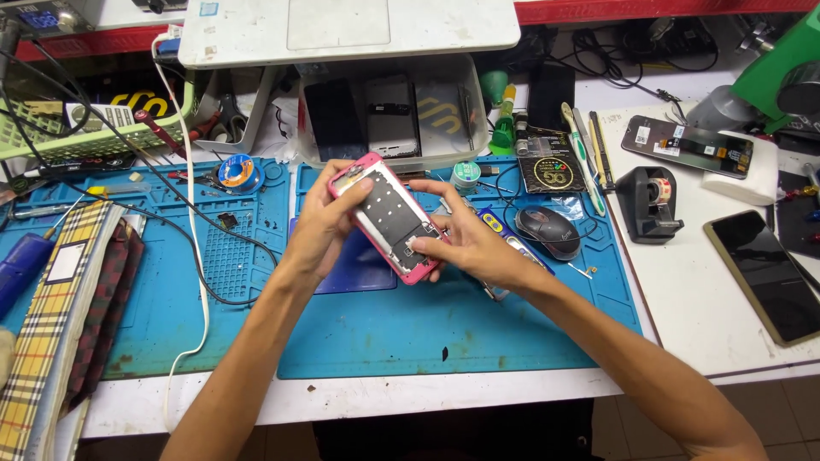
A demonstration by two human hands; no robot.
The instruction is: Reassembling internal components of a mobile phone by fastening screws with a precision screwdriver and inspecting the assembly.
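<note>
I hold a pink-framed phone [389, 213] with its back cover off, its inner boards and metal shields exposed, above a blue work mat [444, 329]. My left hand [320, 226] grips the phone's upper left edge, fingers curled over the top. My right hand [465, 239] holds the lower right end, thumb pressing on the internals near the bottom. The phone is tilted, with its top toward the far left.
A second blue mat [171, 282] lies at left with a white cable [198, 256] across it. A computer mouse [549, 229], tape dispenser [647, 203], two phones [769, 277] [688, 145] at right, a clear parts bin [389, 115] behind, and plaid cloth [51, 316] at the left edge.
</note>
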